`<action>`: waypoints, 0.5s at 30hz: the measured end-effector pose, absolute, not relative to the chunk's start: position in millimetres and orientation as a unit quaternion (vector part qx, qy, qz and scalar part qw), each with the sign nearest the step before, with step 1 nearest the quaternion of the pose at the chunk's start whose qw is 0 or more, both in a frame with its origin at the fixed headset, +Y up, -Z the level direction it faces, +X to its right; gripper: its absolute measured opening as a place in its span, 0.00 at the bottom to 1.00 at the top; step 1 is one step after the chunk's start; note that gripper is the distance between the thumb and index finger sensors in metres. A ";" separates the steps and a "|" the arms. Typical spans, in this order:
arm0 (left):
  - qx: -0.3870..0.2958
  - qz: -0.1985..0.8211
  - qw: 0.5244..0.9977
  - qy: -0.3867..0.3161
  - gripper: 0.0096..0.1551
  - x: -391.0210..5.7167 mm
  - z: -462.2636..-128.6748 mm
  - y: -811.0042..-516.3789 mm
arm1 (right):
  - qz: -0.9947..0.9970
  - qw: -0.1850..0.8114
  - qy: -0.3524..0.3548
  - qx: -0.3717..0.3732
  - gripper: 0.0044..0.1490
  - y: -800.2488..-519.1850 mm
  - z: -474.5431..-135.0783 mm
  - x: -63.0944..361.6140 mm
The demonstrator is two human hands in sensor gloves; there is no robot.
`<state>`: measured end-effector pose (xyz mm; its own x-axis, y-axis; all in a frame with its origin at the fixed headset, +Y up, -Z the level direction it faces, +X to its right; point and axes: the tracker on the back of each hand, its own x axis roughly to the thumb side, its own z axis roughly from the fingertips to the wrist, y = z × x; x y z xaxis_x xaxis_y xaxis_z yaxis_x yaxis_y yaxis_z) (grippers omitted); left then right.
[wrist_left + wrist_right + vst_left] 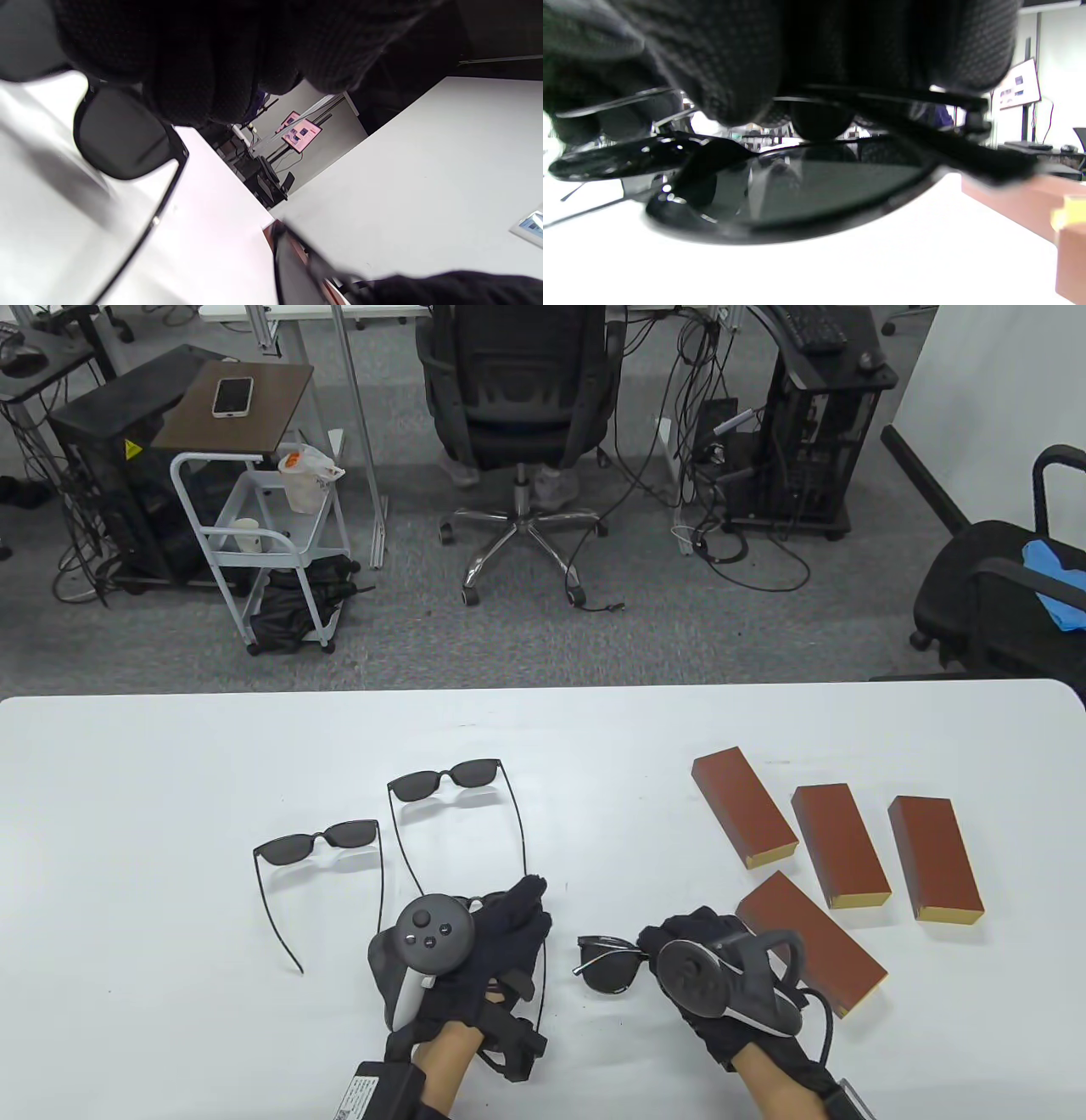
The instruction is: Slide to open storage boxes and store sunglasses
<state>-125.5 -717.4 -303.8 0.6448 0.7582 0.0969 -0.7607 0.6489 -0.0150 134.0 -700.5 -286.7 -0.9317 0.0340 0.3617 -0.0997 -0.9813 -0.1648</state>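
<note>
My left hand (519, 912) lies over a dark pair of sunglasses (123, 135). Its fingers (203, 63) pinch the frame's top, and one thin temple (543, 980) trails out beside the wrist. My right hand (660, 943) grips a folded black pair (607, 969), whose lens (814, 190) sits low over the table. Two more pairs lie with temples spread at the middle left (318, 841) and further back (445, 780). Several shut brown storage boxes lie to the right. The nearest box (810, 942) is just right of my right hand, with others behind it (744, 819), (840, 844).
The white table (170, 780) reaches across the view, its far edge in front of a grey floor. A further brown box (935, 857) lies near the table's right side. Beyond the table stand an office chair (517, 398) and a small cart (254, 543).
</note>
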 end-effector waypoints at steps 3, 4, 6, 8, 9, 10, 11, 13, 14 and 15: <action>0.032 0.385 0.921 -0.048 0.31 -127.2 -302.7 -713.8 | 0.982 0.008 -0.062 0.181 0.23 -710.6 -288.5 129.1; 0.037 0.369 0.928 -0.049 0.31 -127.5 -302.5 -712.8 | 0.982 -0.005 -0.049 0.184 0.23 -715.4 -289.1 126.4; 0.046 0.346 0.936 -0.051 0.31 -127.7 -302.1 -711.5 | 0.982 -0.020 -0.030 0.187 0.23 -722.6 -289.7 122.9; 0.053 0.326 0.942 -0.053 0.32 -128.2 -302.3 -710.3 | 0.981 -0.030 -0.012 0.191 0.23 -728.9 -290.3 120.0; 0.057 0.318 0.945 -0.055 0.32 -128.6 -302.4 -709.7 | 0.980 -0.034 -0.006 0.194 0.23 -731.2 -290.5 118.9; 0.059 0.311 0.947 -0.054 0.32 -129.3 -302.6 -709.6 | 0.980 -0.036 -0.002 0.197 0.23 -733.2 -290.6 117.9; 0.062 0.306 0.948 -0.054 0.32 -129.9 -302.9 -709.3 | 0.980 -0.037 0.001 0.196 0.23 -735.2 -290.6 117.1; 0.064 0.301 0.950 -0.053 0.32 -130.6 -302.9 -708.7 | 0.980 -0.029 0.008 0.195 0.23 -739.0 -290.7 116.1; 0.066 0.299 0.951 -0.052 0.32 -130.9 -302.7 -708.1 | 0.980 -0.026 0.010 0.196 0.23 -740.9 -290.9 115.9; 0.067 0.298 0.951 -0.051 0.32 -131.3 -302.7 -708.0 | 0.980 -0.024 0.012 0.196 0.23 -743.0 -291.2 115.5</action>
